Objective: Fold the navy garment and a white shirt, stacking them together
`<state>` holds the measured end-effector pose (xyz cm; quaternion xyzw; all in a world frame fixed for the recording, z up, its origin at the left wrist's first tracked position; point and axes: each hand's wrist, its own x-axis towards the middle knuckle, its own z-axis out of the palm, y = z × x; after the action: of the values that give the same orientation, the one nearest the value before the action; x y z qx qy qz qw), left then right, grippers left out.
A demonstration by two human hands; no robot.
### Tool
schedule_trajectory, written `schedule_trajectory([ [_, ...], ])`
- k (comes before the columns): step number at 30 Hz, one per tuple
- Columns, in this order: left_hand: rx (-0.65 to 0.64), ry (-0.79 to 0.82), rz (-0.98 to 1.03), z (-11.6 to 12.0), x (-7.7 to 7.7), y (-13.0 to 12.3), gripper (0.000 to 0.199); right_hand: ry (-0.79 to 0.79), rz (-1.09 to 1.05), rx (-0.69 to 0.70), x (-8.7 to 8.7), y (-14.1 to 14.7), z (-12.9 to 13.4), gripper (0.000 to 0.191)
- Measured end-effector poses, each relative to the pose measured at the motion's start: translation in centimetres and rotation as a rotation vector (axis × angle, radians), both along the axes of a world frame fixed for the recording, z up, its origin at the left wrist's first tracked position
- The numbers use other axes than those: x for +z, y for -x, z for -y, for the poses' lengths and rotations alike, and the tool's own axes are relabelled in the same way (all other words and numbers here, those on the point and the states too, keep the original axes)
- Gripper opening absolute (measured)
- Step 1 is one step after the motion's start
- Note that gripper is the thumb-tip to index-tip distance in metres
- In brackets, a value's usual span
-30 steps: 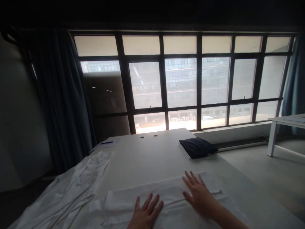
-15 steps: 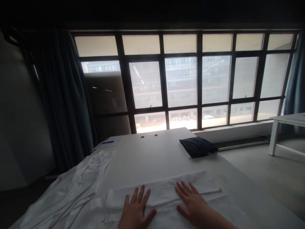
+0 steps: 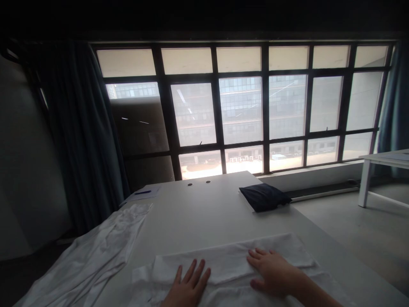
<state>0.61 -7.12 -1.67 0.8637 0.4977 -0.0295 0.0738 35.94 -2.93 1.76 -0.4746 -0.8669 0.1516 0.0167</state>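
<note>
A white cloth (image 3: pixel 230 260) with folded layers lies across the near part of the white table (image 3: pixel 198 217). My left hand (image 3: pixel 188 285) rests on it with the fingers spread; its lower part is cut off by the bottom of the view. Farther right, my right hand (image 3: pixel 271 270) presses palm-down on the same cloth, fingers apart. Neither hand grips anything. Creases run sideways through the cloth between the hands and toward its right end.
Another crumpled white cloth (image 3: pixel 92 251) spreads along the table's left side. Behind it lie papers with a dark pen (image 3: pixel 142 192). A dark folded fabric bundle (image 3: pixel 264 197) sits near the right edge. A second white table (image 3: pixel 367 179) stands farther right.
Both hands have shifted rightward in view, the right one farther, and the folded cloth has moved right with them. The left hand also sits lower in view.
</note>
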Motion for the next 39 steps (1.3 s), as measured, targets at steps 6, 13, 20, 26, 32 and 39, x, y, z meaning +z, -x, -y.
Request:
schedule_trajectory([
  [6,-0.284,-0.122,0.064,-0.7,-3.1,-2.4,0.059,-0.200,0.203,-0.305,-0.3,-0.5,-0.1,0.051],
  [13,-0.200,-0.154,0.115,-0.8,-2.2,-1.6,0.070,-0.290,-0.221,0.314,-7.2,6.3,0.6,0.077],
  [20,0.245,0.003,0.047,0.2,1.4,1.4,0.103,-0.242,-0.168,0.334,-8.3,5.5,0.0,0.081],
  [26,0.358,0.118,-0.019,0.1,2.8,5.2,0.116,-0.258,-0.224,0.333,-8.1,5.3,0.1,0.081],
  [32,0.454,0.120,0.036,-0.5,2.4,9.6,0.101,-0.227,-0.210,0.340,-7.7,5.4,0.2,0.081],
  [39,0.577,-0.071,0.354,-3.1,1.8,9.2,0.055,-0.202,-0.200,0.327,-7.8,5.6,0.1,0.081],
])
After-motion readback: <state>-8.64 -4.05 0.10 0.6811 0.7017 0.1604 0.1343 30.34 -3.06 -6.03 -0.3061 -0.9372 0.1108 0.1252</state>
